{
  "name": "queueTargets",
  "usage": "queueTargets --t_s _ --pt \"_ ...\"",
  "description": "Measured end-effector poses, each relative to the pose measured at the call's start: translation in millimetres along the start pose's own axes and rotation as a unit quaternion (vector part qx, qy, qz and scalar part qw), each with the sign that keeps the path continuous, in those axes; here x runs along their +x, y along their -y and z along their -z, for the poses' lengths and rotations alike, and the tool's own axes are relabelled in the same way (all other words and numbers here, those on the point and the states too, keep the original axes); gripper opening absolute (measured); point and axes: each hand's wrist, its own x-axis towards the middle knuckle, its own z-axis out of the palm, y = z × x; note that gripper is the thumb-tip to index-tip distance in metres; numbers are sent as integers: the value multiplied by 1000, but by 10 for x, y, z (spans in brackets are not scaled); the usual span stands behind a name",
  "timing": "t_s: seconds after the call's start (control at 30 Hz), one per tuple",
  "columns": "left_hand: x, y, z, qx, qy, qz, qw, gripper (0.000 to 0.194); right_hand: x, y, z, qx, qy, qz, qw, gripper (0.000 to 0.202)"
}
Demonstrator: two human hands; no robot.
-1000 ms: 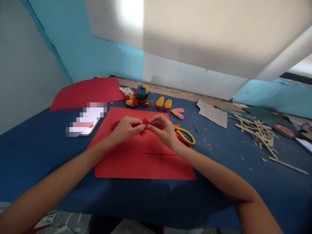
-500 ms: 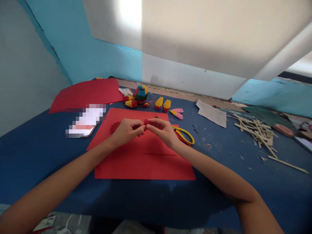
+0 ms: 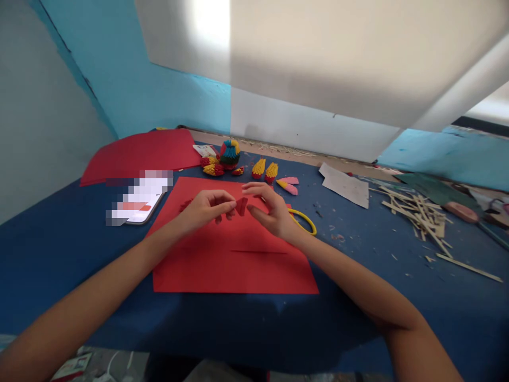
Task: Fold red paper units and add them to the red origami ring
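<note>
Between the thumb and fingers of my left hand (image 3: 210, 206) is pinched a small folded piece of red paper (image 3: 242, 206). My right hand (image 3: 270, 211) is just to the right of it, thumb and fingers spread apart and holding nothing. Both hands hover over red paper sheets (image 3: 234, 273) on the blue table. Behind my left hand, a cluster of small red folded pieces (image 3: 186, 204) is partly hidden. Scissors with yellow handles (image 3: 305, 222) lie by my right wrist, mostly covered by it.
A phone (image 3: 145, 204) lies at the left, with more red sheets (image 3: 139, 154) behind it. At the back stand folded-paper models (image 3: 229, 154), yellow-red pieces (image 3: 258, 168) and pink-yellow pieces (image 3: 290, 185). Thin wooden sticks (image 3: 425, 215) and a grey paper (image 3: 345, 185) are on the right.
My right hand has let go of the small red paper and opened, its fingers lifting away. The paper stays in my left hand, its flat face now more visible.
</note>
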Motion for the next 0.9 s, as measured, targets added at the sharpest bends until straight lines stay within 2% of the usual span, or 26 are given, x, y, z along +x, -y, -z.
queueTargets --t_s 0.13,0.23,0.37,0.6,0.9 --pt "24 11 -20 19 -52 -7 998 17 -5 -24 -83 123 -9 -122 985 22" --pt "31 14 -29 37 -60 -8 998 15 -5 -35 -118 155 -9 -157 975 23" --pt "22 37 -36 84 -50 -27 995 15 -8 -44 -127 153 -10 -168 974 18" --pt "7 30 -56 180 -74 -39 980 16 -26 -33 -144 48 -19 -158 986 9" --pt "7 24 -73 213 -68 -37 974 19 -31 -82 -155 44 -22 -155 987 21"
